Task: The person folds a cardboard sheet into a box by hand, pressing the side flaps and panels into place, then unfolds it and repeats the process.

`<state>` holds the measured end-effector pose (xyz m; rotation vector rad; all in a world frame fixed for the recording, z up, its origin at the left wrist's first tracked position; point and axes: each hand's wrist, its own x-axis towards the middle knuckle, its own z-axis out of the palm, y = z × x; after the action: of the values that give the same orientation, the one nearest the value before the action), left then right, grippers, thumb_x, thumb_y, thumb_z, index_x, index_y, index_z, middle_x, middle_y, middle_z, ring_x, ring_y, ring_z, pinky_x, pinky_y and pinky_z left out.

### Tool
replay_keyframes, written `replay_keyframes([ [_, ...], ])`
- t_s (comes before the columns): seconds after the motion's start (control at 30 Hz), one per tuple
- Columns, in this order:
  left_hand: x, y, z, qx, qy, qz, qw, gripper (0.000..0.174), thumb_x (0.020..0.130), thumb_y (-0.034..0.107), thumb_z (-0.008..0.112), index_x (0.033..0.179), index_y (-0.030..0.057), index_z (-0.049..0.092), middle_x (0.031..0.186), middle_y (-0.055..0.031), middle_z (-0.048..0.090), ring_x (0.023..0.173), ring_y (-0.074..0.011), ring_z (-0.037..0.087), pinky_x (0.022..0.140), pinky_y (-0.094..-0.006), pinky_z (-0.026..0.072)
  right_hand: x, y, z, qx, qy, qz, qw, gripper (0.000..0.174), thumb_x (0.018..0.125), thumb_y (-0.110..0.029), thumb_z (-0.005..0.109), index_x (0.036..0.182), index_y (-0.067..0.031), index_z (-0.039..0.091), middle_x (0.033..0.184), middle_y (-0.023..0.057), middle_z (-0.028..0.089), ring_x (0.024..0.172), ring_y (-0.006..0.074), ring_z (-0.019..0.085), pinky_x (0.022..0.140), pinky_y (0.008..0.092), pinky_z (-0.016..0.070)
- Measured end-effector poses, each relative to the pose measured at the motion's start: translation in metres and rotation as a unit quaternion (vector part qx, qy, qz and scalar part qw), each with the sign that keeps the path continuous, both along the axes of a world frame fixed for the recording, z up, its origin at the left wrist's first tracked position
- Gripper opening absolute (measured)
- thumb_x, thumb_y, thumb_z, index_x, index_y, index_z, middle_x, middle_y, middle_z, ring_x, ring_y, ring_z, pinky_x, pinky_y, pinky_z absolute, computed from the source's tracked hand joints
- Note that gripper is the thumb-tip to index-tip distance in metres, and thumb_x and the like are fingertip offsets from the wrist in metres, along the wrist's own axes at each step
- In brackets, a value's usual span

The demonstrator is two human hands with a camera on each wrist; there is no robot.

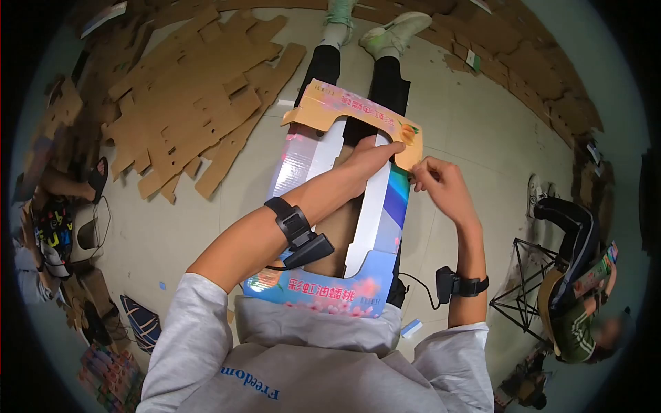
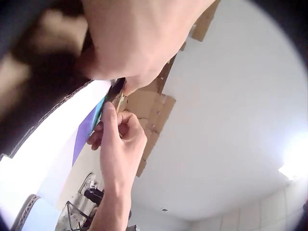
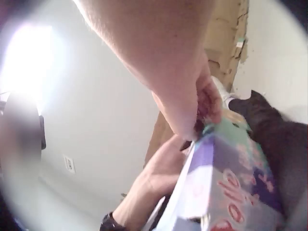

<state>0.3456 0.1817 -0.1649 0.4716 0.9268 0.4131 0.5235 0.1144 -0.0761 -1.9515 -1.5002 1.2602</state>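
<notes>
A printed cardboard fruit box (image 1: 382,237), open in the middle, lies across the person's lap. Its far end is an orange flap (image 1: 358,104) with pink lettering; its near end is blue with blossoms. The left hand (image 1: 370,164) reaches over the opening and grips the box's far right corner, thumb against the orange flap, other fingers partly hidden inside. Just outside that corner, the right hand (image 1: 441,184) has its fingers bent and pinches the edge of the coloured side wall. In the left wrist view the right hand (image 2: 120,144) sits close below the left.
Flattened brown cardboard (image 1: 200,96) covers the floor at the far left. Another person (image 1: 585,289) sits at the right beside a black metal frame (image 1: 527,286), and someone else's leg (image 1: 69,182) shows at the left. A patterned bag (image 1: 141,320) lies near the left sleeve.
</notes>
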Motion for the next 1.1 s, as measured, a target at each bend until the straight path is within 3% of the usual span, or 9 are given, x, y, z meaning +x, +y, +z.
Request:
replay_keyframes([
  [0.2,-0.004,-0.001,0.007,0.012,-0.021,0.004,1.0,0.045,0.099,0.023,0.071,0.133,-0.0022,0.059,0.121,-0.0143,0.07,0.108,-0.0206,0.07,0.09,-0.0348,0.0573,0.019,-0.007,-0.039,-0.113,0.204,-0.193,0.953,0.028,0.107,-0.033,0.069,0.095,-0.0079,0.067,0.084,-0.0008,0.065,0.077,0.0077,0.061,0.077,0.0253,0.0539],
  [0.43,-0.005,0.006,0.01,0.0,-0.002,-0.03,1.0,0.043,0.101,0.016,0.069,0.14,0.0002,0.057,0.125,-0.0149,0.071,0.107,-0.0239,0.075,0.085,-0.0379,0.0643,0.005,-0.01,-0.051,-0.108,0.217,-0.196,0.95,0.023,0.105,-0.031,0.07,0.099,-0.0098,0.064,0.089,-0.0025,0.06,0.086,0.0072,0.059,0.085,0.028,0.0554],
  [0.47,-0.007,0.007,0.014,0.001,-0.012,-0.039,0.999,0.043,0.103,0.015,0.068,0.141,0.0008,0.056,0.127,-0.0145,0.07,0.11,-0.0234,0.074,0.088,-0.0372,0.064,0.013,-0.011,-0.062,-0.109,0.239,-0.201,0.944,0.022,0.103,-0.027,0.072,0.11,-0.0087,0.064,0.101,0.0005,0.064,0.098,0.0101,0.062,0.092,0.0306,0.0551],
  [0.57,-0.007,0.011,0.012,-0.02,-0.044,-0.061,0.997,0.044,0.104,0.011,0.067,0.145,0.0004,0.053,0.131,-0.0142,0.068,0.114,-0.0236,0.072,0.093,-0.0362,0.0636,0.005,-0.007,-0.046,-0.076,0.226,-0.241,0.941,0.038,0.1,-0.027,0.075,0.129,-0.0081,0.06,0.118,0.0053,0.066,0.109,0.0149,0.065,0.096,0.0315,0.0537],
  [0.6,-0.009,0.011,0.013,-0.033,-0.056,-0.069,0.995,0.045,0.104,0.011,0.068,0.145,0.0002,0.052,0.131,-0.0143,0.068,0.114,-0.0237,0.072,0.094,-0.0363,0.0636,0.006,-0.006,-0.049,-0.071,0.231,-0.233,0.942,0.061,0.097,-0.028,0.077,0.147,-0.0081,0.051,0.128,0.0098,0.066,0.116,0.0194,0.065,0.098,0.0332,0.0528],
  [0.77,-0.005,0.009,-0.007,-0.077,-0.038,-0.054,0.995,0.043,0.104,0.01,0.069,0.142,-0.0007,0.054,0.126,-0.015,0.07,0.109,-0.0245,0.074,0.09,-0.039,0.0648,-0.015,0.004,-0.055,-0.116,0.208,-0.263,0.935,0.077,0.098,-0.04,0.077,0.157,-0.0061,0.042,0.129,0.0138,0.067,0.116,0.0199,0.065,0.096,0.0353,0.053],
  [0.9,-0.002,0.001,0.004,0.004,0.028,-0.019,0.999,0.04,0.103,0.009,0.07,0.139,-0.0009,0.056,0.125,-0.0154,0.071,0.108,-0.0251,0.074,0.088,-0.039,0.065,-0.017,0.01,-0.062,-0.119,0.21,-0.239,0.941,0.082,0.099,-0.048,0.075,0.16,-0.0056,0.039,0.13,0.0155,0.068,0.119,0.0216,0.065,0.091,0.0377,0.0539],
  [1.03,-0.004,-0.002,0.019,0.071,0.042,-0.071,0.994,0.051,0.101,0.013,0.075,0.145,-0.0008,0.054,0.132,-0.0153,0.07,0.112,-0.0242,0.072,0.093,-0.0375,0.0605,0.007,0.005,-0.073,-0.055,0.143,-0.197,0.968,0.087,0.098,-0.042,0.079,0.162,-0.0038,0.036,0.145,0.0221,0.06,0.135,0.0299,0.059,0.103,0.0456,0.053],
  [1.1,0.006,-0.011,0.017,0.173,0.084,-0.042,0.98,0.057,0.1,0.017,0.076,0.149,-0.0014,0.052,0.139,-0.0164,0.067,0.127,-0.0245,0.064,0.107,-0.0375,0.0508,0.01,0.016,-0.053,0.061,-0.022,-0.088,0.994,0.081,0.09,-0.025,0.084,0.158,-0.0047,0.045,0.154,0.0235,0.054,0.142,0.0358,0.054,0.115,0.0473,0.0472],
])
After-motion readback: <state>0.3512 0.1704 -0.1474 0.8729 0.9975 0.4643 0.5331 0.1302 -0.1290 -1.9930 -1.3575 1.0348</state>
